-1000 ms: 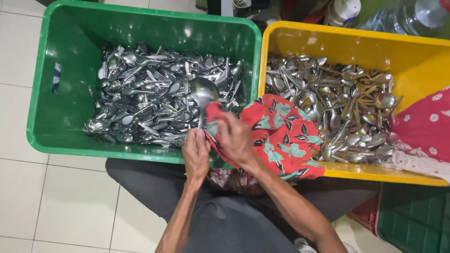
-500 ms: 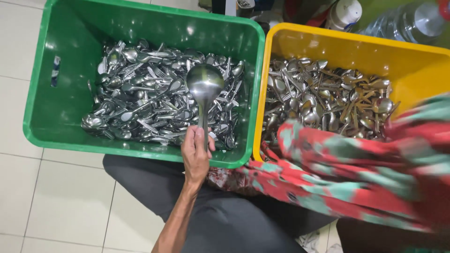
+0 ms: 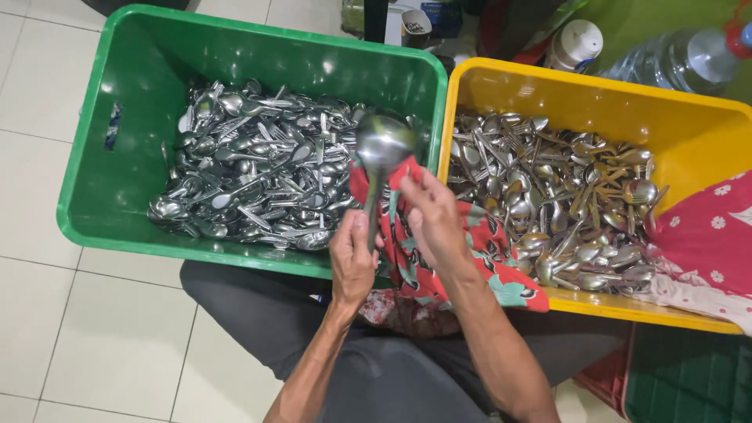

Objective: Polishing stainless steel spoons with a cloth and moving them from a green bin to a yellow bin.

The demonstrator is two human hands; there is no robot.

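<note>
Observation, standing beside the seated person: left hand [image 3: 352, 257] is closed around the lower handle of a large steel ladle [image 3: 381, 149], bowl up and shiny side toward the camera, held over the near edge where the green bin [image 3: 86, 168] meets the yellow bin [image 3: 705, 129]. Right hand [image 3: 433, 215] has its fingers curled into a red patterned cloth [image 3: 407, 258], pressing it against the ladle's handle just below the bowl; the cloth drapes down over the lap and over the rim of the yellow bin. Both bins hold heaps of spoons and forks. A second red cloth with white flowers [image 3: 709, 235] lies over the yellow bin's right corner. Risks, as I judge them: the grip sits low on a long, top-heavy ladle, so a wet handle could twist and tip the bowl into either heap, scattering cutlery. The trailing hem of the cloth lies near fork tines in the yellow bin and could snag, dragging pieces over the rim onto the tiled floor [image 3: 47, 313]. Unsorted pieces could then mix between bins.
</note>
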